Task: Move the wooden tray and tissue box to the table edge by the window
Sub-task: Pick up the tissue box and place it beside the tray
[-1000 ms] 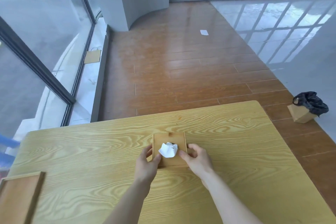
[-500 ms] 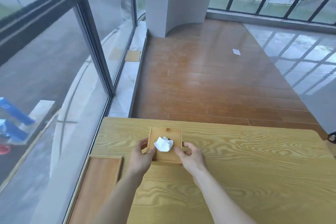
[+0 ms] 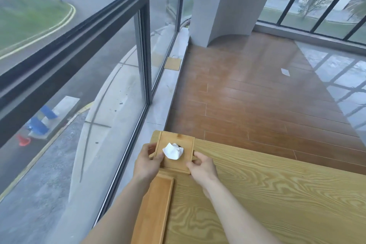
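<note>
A square wooden tissue box with a white tissue sticking out of its top sits at the table's far left corner, beside the window. My left hand grips its left side and my right hand grips its near right corner. A long wooden tray lies along the table's left edge, just in front of the box, partly under my left forearm.
The light wooden table stretches to the right. A tall glass window with dark frames runs along the left. Beyond lie a wood floor, a white pillar and a flat brown bag on the sill.
Both hands have carried the tissue box left across the table to the far corner by the window. The view swung left, bringing the tray right behind the box.
</note>
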A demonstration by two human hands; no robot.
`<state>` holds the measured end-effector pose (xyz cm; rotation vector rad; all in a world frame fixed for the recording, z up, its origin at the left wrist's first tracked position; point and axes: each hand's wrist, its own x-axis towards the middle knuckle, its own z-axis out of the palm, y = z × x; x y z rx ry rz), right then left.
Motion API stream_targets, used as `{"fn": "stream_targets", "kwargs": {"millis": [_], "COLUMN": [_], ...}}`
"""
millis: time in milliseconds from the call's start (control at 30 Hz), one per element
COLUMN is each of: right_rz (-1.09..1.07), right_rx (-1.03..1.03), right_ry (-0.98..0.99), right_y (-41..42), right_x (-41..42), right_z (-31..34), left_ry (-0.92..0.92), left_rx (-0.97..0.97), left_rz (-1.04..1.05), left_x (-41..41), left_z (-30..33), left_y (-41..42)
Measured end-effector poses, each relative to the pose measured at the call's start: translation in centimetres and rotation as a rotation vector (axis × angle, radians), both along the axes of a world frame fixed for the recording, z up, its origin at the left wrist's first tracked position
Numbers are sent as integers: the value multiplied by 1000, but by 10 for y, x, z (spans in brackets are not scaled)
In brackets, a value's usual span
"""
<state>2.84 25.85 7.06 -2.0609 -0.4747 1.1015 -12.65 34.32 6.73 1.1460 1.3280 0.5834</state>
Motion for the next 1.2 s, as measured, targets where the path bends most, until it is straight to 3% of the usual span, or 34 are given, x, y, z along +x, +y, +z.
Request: {"fn": "stream_targets", "kwargs": {"millis": [533,833,1067,1200], "right_rz": [-60,45,255,228], "right_rx": [-56,-80,-104,-114], "right_ry": [-76,-65,-421,-454], "right_y": [62,66,62,70], "right_x": [-22,-22,-29,-25], "right_z": [-50,-60,-67,-64], "left_ry": [44,71,135,158], "left_rx": [-89,-50,15,44], "left_rz": [-5,-16,-78,-103], "left_x": [-23,-14,-13,-4], "left_z": [-52,-73,-82,-83], "left_y": [54,54,52,67]}}
